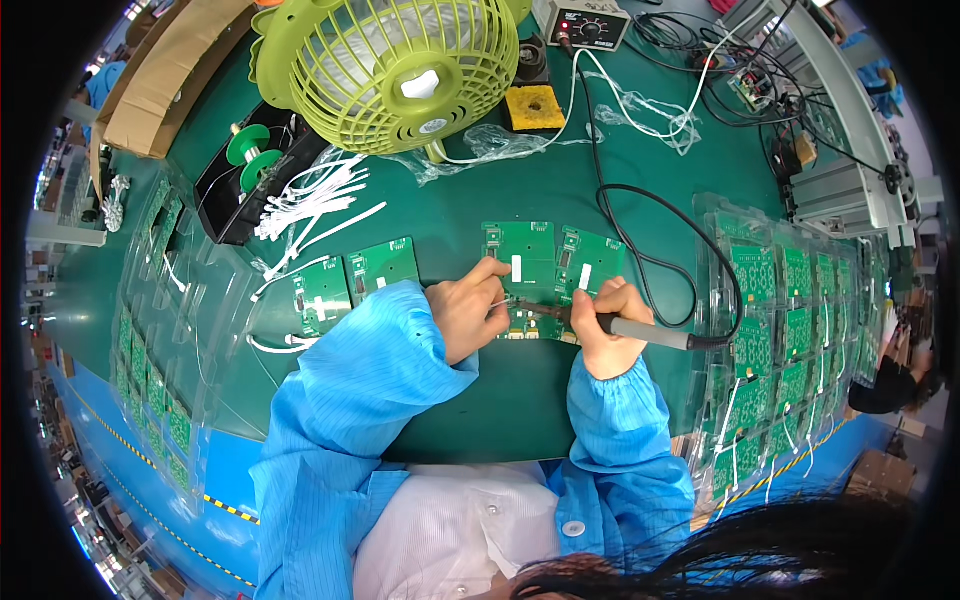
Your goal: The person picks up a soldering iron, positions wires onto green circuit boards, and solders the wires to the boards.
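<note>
My right hand (610, 325) is wrapped round a soldering iron (648, 332) with a grey and black handle. Its tip points left, at the lower part of a green circuit board (530, 243) in front of me. Beside the tip, my left hand (468, 312) is pinched at the same board's left edge; what its fingers hold is too small to make out. A second green board (603, 250) lies close on the right, partly behind my right hand. Left of my hands are two more boards, one (384, 262) next to my sleeve and another (318, 297) with white cables by it.
A green fan (420, 85) stands at the back, near a yellow sponge (534, 107) and a soldering station (587, 27). White cables (315, 197) lie by a black box (225, 205) with a solder spool (250, 155). Clear trays of boards (790, 330) flank the right; the iron's black cord (690, 215) loops there.
</note>
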### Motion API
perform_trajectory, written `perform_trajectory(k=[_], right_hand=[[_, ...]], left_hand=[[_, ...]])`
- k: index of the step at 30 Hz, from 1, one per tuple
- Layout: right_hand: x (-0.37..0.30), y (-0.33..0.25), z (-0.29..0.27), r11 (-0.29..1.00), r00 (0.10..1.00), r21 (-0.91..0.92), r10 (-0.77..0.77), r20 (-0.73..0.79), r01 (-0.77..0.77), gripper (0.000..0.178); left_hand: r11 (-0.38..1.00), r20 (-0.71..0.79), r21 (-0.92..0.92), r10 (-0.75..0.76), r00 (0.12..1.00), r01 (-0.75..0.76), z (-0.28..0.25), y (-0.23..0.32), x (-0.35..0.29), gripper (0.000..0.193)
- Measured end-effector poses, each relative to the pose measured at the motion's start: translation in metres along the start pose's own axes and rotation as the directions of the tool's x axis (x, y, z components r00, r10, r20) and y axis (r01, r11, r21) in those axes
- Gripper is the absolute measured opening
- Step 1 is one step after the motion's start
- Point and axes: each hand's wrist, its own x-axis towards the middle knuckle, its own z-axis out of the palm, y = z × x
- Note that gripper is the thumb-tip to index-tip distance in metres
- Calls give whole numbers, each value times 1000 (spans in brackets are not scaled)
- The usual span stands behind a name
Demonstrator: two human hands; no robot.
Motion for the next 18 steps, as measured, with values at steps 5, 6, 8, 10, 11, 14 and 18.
perform_trajectory(k=[5,6,8,10,11,14,18], right_hand=[[2,2,-4,999,998,52,-9,-59,12,28],[3,2,-4,998,997,56,-26,-67,30,28],[2,2,-4,999,998,47,-24,-63,27,28],[2,1,-3,999,998,29,-22,-51,24,28],[2,2,-3,1000,999,20,-21,-45,22,28],[2,2,-3,1000,999,20,-18,-45,19,28],[2,1,-2,1000,999,17,-20,-44,20,28]], left_hand=[[1000,3,-14,17,1000,-17,-2,1,0,7],[1000,3,-20,22,1000,-22,-2,1,0,7],[996,6,-80,29,1000,-29,-4,-2,-1,7],[979,7,-202,41,999,-39,-7,-7,-3,7],[964,7,-262,46,999,-43,-8,-9,-4,7],[934,59,-358,40,997,-16,-12,-17,-3,7],[889,130,-456,28,991,34,-15,-22,-2,6]])
